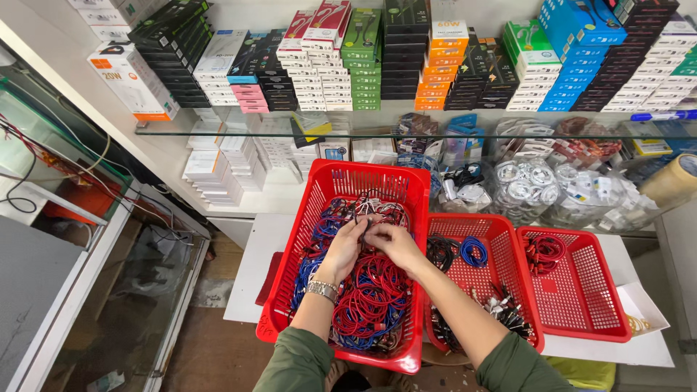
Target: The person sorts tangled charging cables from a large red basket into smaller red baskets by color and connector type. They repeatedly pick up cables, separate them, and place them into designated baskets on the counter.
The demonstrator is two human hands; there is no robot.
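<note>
A large red plastic basket [341, 178] sits in front of me, heaped with coiled red and blue cables [370, 297]. Both my hands are inside it, close together near its middle. My left hand [343, 247], with a metal watch on the wrist, has its fingers closed around a bundle of cables. My right hand [394, 241] pinches the same tangle of cables from the right side. The fingertips of both hands meet over dark and white connector ends.
Two smaller red baskets stand to the right: one [501, 236] with black and blue cables, one [588, 290] with a few red cables. All rest on a white table [254, 254]. Behind are glass shelves [406, 133] with stacked boxes and bagged white cables. A glass counter [109, 290] is at left.
</note>
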